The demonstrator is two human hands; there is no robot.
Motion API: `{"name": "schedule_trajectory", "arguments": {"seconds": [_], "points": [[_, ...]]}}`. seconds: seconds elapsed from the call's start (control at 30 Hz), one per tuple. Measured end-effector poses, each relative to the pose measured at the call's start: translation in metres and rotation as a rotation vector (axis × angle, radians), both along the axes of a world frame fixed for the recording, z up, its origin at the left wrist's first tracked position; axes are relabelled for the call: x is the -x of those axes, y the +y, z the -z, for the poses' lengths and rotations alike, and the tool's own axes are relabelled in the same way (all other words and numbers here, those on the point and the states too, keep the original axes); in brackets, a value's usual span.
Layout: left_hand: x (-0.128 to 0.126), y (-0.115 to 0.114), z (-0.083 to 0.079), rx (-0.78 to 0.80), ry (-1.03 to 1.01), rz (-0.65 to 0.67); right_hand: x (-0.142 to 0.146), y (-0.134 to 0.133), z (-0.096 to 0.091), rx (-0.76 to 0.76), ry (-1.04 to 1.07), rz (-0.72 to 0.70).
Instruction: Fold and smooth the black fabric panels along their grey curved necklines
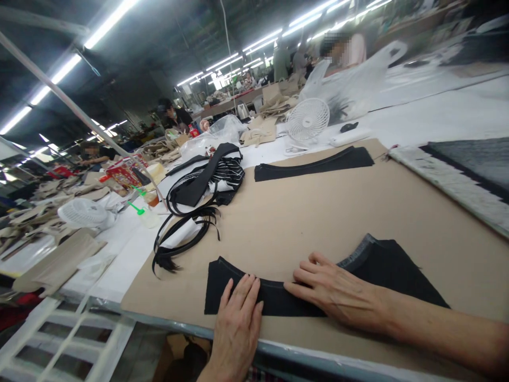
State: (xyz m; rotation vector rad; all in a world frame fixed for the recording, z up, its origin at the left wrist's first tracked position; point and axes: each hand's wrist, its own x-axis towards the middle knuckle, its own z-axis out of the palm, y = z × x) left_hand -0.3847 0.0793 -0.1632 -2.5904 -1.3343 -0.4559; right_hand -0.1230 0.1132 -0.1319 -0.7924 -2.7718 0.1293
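A black fabric piece with a curved upper edge lies in front of me on a tan sheet. A narrow strip along that curve looks folded over, greyish at its right end. My left hand rests flat on the piece's left part, fingers stretched out with their tips at the curved edge. Further right, my right hand has bent fingers close together on the same edge, holding the fabric; its thumb is hidden. Beyond both hands lies a second black curved piece.
To the left are black strips in a loose coil and a pile of black and striped cloth. A white fan and a plastic bag stand behind. Stacked grey fabric lies right. Other people work in the background.
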Motion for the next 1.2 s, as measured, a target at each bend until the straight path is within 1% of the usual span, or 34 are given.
{"name": "schedule_trajectory", "arguments": {"seconds": [0.07,0.17,0.23,0.27,0.33,0.37,0.47,0.53,0.6,0.67,0.87,1.07,1.2], "points": [[0.007,0.008,0.000,0.000,-0.026,0.006,0.000,0.003,-0.005,0.065,0.021,0.083],[0.017,0.021,-0.002,0.000,-0.090,-0.020,-0.002,0.008,-0.013,0.199,0.058,0.193],[0.015,0.028,-0.006,-0.006,-0.152,-0.052,-0.005,0.012,-0.017,0.277,0.040,0.222],[0.010,0.030,-0.009,-0.004,-0.190,-0.066,-0.006,0.014,-0.019,0.312,0.025,0.233],[-0.008,0.031,-0.015,0.050,-0.263,-0.081,-0.008,0.018,-0.022,0.381,0.005,0.257],[-0.020,0.031,-0.018,0.107,-0.294,-0.078,-0.009,0.020,-0.023,0.415,-0.001,0.268],[-0.059,0.031,-0.028,0.344,-0.342,-0.033,-0.010,0.025,-0.028,0.492,-0.032,0.281],[-0.078,0.032,-0.032,0.443,-0.352,0.006,-0.012,0.027,-0.030,0.529,-0.042,0.292],[-0.089,0.035,-0.034,0.488,-0.360,0.035,-0.014,0.028,-0.029,0.560,-0.026,0.307],[-0.093,0.038,-0.034,0.520,-0.367,0.039,-0.017,0.029,-0.026,0.586,0.000,0.321],[-0.099,0.048,-0.040,0.622,-0.308,-0.025,-0.020,0.030,-0.019,0.642,0.042,0.366],[-0.103,0.049,-0.042,0.625,-0.306,-0.038,-0.021,0.030,-0.017,0.646,0.047,0.458],[-0.102,0.049,-0.042,0.621,-0.308,-0.042,-0.023,0.027,-0.015,0.633,0.063,0.445]]}}
